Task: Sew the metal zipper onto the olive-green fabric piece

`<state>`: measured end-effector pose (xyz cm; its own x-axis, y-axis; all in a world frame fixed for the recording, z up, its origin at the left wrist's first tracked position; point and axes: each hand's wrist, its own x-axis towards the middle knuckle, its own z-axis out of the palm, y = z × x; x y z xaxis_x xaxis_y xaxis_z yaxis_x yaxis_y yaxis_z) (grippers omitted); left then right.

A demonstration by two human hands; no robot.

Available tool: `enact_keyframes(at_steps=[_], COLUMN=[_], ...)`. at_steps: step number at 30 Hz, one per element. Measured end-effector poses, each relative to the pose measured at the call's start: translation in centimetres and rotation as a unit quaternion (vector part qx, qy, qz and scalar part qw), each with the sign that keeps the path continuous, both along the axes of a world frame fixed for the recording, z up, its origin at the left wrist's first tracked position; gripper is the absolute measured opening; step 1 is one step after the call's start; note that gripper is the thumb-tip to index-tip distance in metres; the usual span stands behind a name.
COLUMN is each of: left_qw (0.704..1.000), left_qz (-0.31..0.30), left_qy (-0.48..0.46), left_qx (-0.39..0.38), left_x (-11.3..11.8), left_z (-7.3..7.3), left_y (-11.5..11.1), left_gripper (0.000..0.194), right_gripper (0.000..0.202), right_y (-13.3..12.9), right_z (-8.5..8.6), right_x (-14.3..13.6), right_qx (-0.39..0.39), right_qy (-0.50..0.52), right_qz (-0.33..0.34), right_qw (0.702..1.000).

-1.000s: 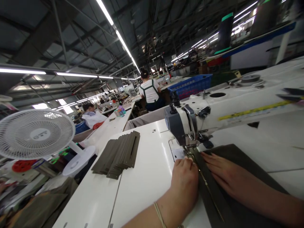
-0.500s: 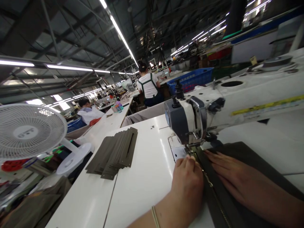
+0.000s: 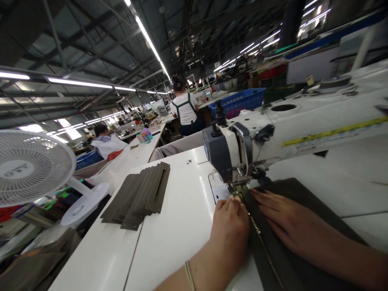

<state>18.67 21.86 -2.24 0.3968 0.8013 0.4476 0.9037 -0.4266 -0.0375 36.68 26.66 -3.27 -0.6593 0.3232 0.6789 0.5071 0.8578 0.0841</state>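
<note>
Under the presser foot of a white and grey sewing machine (image 3: 217, 155) lies a dark olive fabric piece (image 3: 298, 192) with a gold-toothed zipper (image 3: 256, 227) running along it. My left hand (image 3: 230, 228), a band on its wrist, has its fingers curled and pinched at the fabric's left edge, just in front of the foot. What lies between those fingertips is partly hidden. Flat on the fabric, right of the zipper, rests my right hand (image 3: 286, 214) with fingers stretched toward the foot. The needle itself is too small to make out.
A fanned stack of olive pieces (image 3: 141, 194) lies left on the white table (image 3: 172, 234). Beyond it stands a white fan (image 3: 36, 167). A blue basket (image 3: 239, 103) is behind the machine. Two people (image 3: 184, 107) sit farther off, and more fabric (image 3: 39, 258) is piled lower left.
The view has swung slightly right, so everything appears a little farther left. Both hands keep their places on the fabric near the foot; any feed of the zipper is slight.
</note>
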Motion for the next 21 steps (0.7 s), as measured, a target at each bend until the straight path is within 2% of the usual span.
enact_keyframes(at_steps=[9, 21], left_qw=[1.000, 1.000], left_qz=[0.002, -0.022], left_qy=[0.009, 0.018], left_qx=[0.020, 0.001], left_x=[-0.1, -0.4], left_z=[-0.3, 1.7], left_y=[0.1, -0.5], left_gripper=[0.021, 0.016], right_gripper=[0.043, 0.045], right_y=[0.2, 0.2], right_z=[0.2, 0.5], right_x=[-0.1, 0.2], right_qx=[-0.015, -0.077], right_qy=[0.026, 0.026], right_qz=[0.031, 0.045], right_qw=[0.999, 0.996])
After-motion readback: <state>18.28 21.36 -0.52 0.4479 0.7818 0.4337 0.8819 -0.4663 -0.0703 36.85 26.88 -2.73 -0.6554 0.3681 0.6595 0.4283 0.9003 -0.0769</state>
